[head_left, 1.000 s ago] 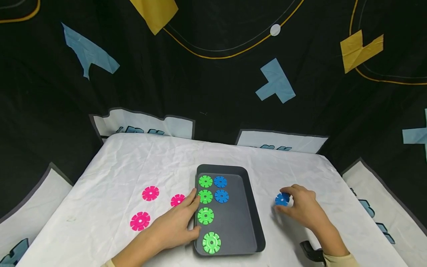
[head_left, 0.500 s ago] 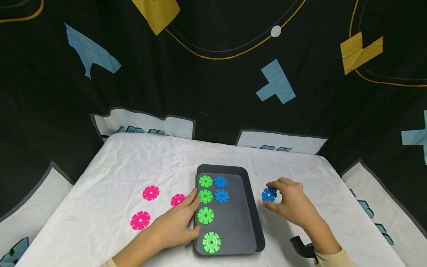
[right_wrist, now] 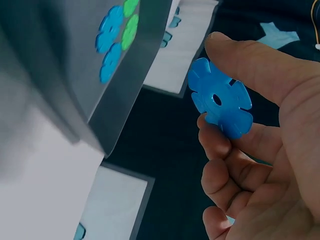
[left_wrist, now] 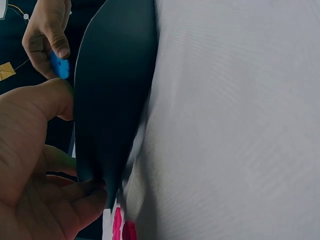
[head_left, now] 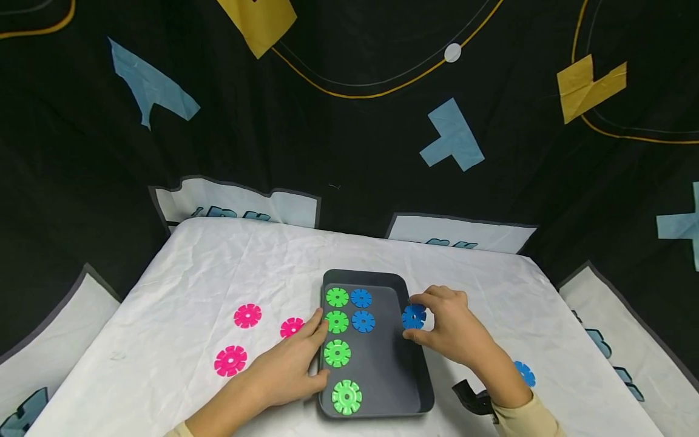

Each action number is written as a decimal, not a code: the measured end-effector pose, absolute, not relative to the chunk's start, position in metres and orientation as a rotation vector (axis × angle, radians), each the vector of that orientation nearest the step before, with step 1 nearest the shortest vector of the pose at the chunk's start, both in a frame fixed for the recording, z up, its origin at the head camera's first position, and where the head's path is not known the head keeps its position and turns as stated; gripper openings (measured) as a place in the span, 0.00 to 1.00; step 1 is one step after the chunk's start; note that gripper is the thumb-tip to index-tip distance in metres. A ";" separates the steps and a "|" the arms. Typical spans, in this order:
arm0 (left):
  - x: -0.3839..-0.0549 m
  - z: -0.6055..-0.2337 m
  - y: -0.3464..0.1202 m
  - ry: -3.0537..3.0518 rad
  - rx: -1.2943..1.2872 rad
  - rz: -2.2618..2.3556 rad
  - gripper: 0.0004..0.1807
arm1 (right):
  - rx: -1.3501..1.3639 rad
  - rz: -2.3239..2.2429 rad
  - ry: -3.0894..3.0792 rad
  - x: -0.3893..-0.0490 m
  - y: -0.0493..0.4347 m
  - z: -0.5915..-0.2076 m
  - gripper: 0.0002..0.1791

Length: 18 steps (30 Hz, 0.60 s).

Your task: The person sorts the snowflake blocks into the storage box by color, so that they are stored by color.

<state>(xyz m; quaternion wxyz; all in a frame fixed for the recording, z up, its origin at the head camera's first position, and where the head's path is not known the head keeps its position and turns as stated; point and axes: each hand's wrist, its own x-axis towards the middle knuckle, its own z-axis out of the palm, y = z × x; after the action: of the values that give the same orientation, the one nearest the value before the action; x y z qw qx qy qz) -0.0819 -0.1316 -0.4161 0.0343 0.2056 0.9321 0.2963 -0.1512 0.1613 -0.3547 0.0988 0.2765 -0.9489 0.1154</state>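
Observation:
My left hand (head_left: 289, 370) holds the left rim of a dark grey baking tray (head_left: 395, 385); in the left wrist view, its thumb and curled fingers (left_wrist: 82, 205) are at the tray wall. Between thumb and forefinger, my right hand (head_left: 455, 328) pinches a blue notched plastic disc (head_left: 413, 317), which overlaps the tray's right rim in the head view. The right wrist view shows that disc (right_wrist: 220, 100) tilted, a hole in its middle. Inside the tray lie two blue discs (head_left: 363, 321) beside a left column of several green discs (head_left: 337, 352).
Pink discs (head_left: 230, 361) lie on the white cloth left of the tray, one partly behind my left hand. Another blue disc (head_left: 525, 373) shows beside my right forearm. A black strap piece (head_left: 472, 399) hangs at the right wrist. A dark curtain (head_left: 349, 152) stands behind the table.
My right hand has carried the blue disc leftward from the cloth to the tray's right rim. A blue disc near the right forearm has come into sight. The left hand stays in place.

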 end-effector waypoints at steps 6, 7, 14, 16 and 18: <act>-0.081 -0.416 -0.132 2.863 0.628 0.914 0.45 | 0.915 0.350 -2.785 -0.151 0.144 -0.354 0.31; -0.081 -0.416 -0.132 2.862 0.626 0.915 0.45 | 0.933 0.352 -2.783 -0.151 0.141 -0.354 0.32; -0.082 -0.416 -0.133 2.863 0.616 0.897 0.45 | 1.073 0.363 -2.781 -0.154 0.120 -0.362 0.28; -0.082 -0.416 -0.133 2.860 0.616 0.892 0.45 | 1.120 0.375 -2.795 -0.155 0.116 -0.367 0.28; -0.082 -0.416 -0.133 2.857 0.617 0.889 0.45 | 1.159 0.384 -2.816 -0.156 0.112 -0.372 0.29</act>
<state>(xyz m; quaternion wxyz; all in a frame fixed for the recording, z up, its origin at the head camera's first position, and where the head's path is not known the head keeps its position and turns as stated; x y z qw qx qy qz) -0.0823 -0.1330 -0.4157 0.0433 0.2019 0.9343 0.2906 -0.1558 0.1124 -0.3715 0.0362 0.3774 -0.9168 0.1252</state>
